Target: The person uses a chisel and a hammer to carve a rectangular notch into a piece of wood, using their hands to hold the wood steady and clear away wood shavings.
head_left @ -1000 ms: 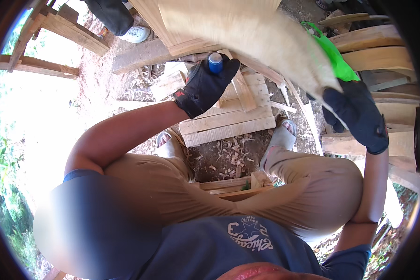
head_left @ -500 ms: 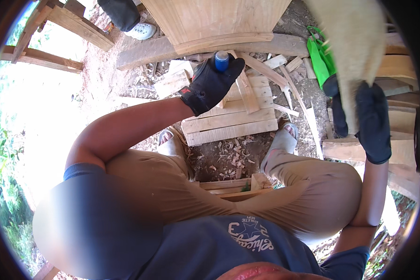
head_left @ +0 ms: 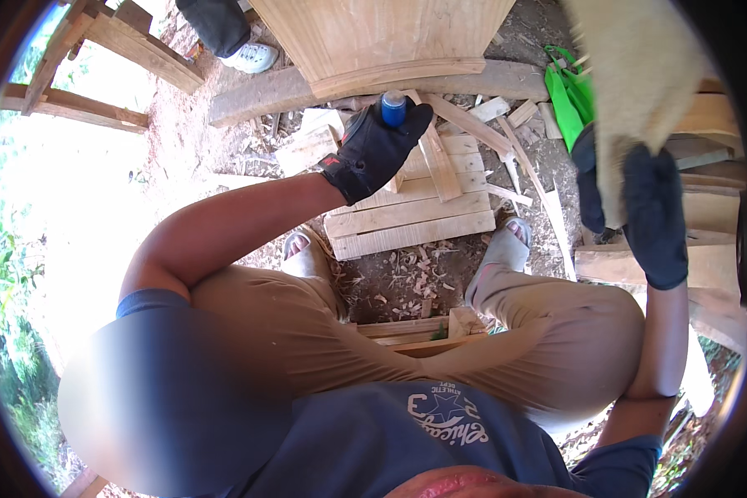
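My black-gloved left hand point(head_left: 380, 151) grips a blue, grey-topped cylinder point(head_left: 393, 112), and my gloved right hand point(head_left: 654, 220) clasps the near end of a pale board point(head_left: 643, 91), blurred, held to my right near a green bag point(head_left: 566, 104). Beyond a slatted wooden platform point(head_left: 415, 222), a wooden panel point(head_left: 386, 37) overlaps a timber beam point(head_left: 261, 98), near another person's white shoe point(head_left: 251, 58).
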The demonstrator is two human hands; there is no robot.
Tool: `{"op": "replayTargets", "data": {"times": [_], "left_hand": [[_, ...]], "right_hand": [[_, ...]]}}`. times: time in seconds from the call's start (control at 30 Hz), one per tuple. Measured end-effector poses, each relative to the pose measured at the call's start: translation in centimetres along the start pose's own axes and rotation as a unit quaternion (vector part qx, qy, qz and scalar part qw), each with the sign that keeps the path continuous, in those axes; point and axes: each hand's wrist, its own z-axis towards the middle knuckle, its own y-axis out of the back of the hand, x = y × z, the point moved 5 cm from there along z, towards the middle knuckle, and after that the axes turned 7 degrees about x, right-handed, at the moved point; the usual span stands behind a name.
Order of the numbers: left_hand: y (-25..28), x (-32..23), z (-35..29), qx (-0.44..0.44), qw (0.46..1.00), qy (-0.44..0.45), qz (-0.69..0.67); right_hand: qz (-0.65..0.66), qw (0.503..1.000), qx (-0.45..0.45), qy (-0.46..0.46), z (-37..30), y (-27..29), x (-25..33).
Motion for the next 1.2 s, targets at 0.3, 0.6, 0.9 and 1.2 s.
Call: {"op": "replayTargets", "data": {"times": [0.3,0.6,0.9,1.2], "left_hand": [[0.0,0.2,1.3,0.023,0.997,-0.033,-0.072],[1.9,-1.6,1.1,0.067,0.998,0.008,-0.019],[4.6,0.9,1.6,-0.102,0.994,-0.037,0.003],[5.3,2.3,3.6,-0.11,0.991,0.013,-0.07]], "right_hand": [[-0.081,0.996,0.011,-0.035,0.9,0.8,-2.3],[-0.176,0.982,0.019,-0.067,2.5,0.4,-1.9],[-0.28,0.933,-0.045,0.22,3.5,0.0,-4.8],[-0.231,0.972,0.053,-0.014,4.1,-1.4,-0.3]]}}
